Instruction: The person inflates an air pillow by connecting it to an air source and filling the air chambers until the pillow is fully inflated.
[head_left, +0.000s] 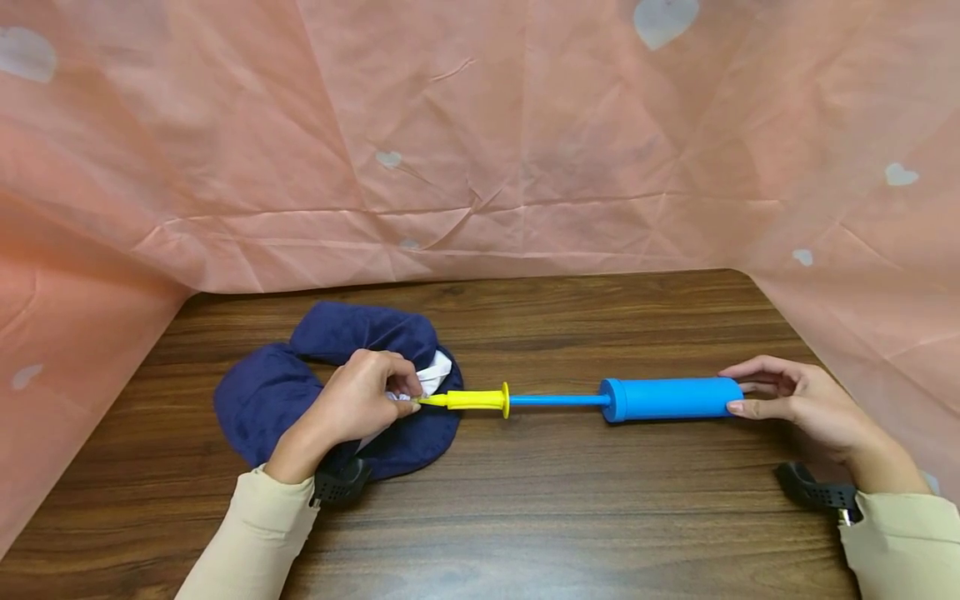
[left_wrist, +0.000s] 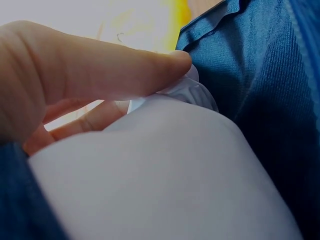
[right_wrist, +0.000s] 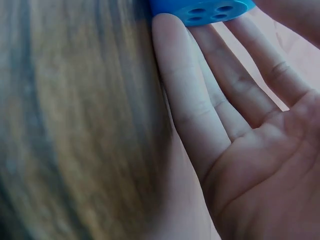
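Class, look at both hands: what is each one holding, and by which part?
The left hand pinches the pillow's white valve at the pump's yellow nozzle. The right hand holds the blue pump by its far end.

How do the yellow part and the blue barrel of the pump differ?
The yellow nozzle part is thin and short; the blue barrel is thick and longer. The yellow nozzle part points into the white valve of the navy cushion, pinched there by the left hand; the blue barrel's far end is held by the right hand. Both lie level along the wooden table, joined by a thin blue rod.
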